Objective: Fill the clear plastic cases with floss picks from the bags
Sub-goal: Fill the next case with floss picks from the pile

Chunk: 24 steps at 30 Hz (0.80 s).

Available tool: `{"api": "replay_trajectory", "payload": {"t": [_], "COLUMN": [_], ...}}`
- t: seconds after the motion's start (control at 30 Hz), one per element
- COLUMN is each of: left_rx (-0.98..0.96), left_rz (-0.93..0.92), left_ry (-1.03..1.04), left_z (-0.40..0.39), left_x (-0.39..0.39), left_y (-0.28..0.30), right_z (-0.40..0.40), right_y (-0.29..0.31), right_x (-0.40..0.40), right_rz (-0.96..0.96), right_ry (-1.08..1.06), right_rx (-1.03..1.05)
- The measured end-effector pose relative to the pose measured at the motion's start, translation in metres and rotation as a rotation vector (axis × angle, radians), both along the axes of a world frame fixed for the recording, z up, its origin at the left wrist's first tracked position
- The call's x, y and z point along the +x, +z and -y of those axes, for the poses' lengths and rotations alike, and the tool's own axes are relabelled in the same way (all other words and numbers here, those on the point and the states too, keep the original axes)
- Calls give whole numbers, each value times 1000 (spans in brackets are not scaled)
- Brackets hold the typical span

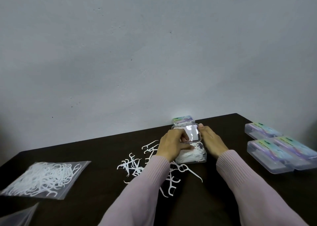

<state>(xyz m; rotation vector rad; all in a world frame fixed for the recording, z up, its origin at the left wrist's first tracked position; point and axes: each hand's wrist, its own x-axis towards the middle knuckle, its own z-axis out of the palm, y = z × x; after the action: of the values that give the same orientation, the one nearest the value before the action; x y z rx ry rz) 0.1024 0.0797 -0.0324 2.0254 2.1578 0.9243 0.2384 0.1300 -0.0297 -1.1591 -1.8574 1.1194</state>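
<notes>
A clear plastic case (193, 154) full of white floss picks sits mid-table, its hinged lid (189, 133) raised and tilted toward me. My left hand (173, 143) holds the lid's left edge, its thumb lying over the picks inside. My right hand (212, 140) grips the lid's right edge with fingers on top. Loose floss picks (137, 167) lie scattered on the dark table to the left and in front of the case. A zip bag (44, 179) with many floss picks lies at the left.
Three closed cases with coloured labels (276, 150) lie at the right. Another labelled case (183, 120) stands behind the open one, against the wall. An empty-looking clear bag (15, 216) lies at the bottom left corner. The table's right edge (243, 121) is near the cases.
</notes>
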Motion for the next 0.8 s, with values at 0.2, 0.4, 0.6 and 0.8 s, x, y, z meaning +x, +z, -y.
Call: {"api": "replay_trajectory", "payload": {"t": [0.2,0.4,0.6,0.8], "left_rx": [29,-33,-12,-11], "left_rz": [61,232,329,282], "left_ry": [-95,-113,-143,29], "left_z": [16,25,27,29], "left_x": [-9,-22,-24,-26], "left_y": [-11,-27,-25,-25], "right_z": [-7,-6,-5,-3], "right_y": [-2,-5,-5,-5], "right_x": [5,6,6,5], "right_rz": [161,224,219,204], "right_ry": [-50,-99,-86,-77], "right_rx": [43,51,68,77]}}
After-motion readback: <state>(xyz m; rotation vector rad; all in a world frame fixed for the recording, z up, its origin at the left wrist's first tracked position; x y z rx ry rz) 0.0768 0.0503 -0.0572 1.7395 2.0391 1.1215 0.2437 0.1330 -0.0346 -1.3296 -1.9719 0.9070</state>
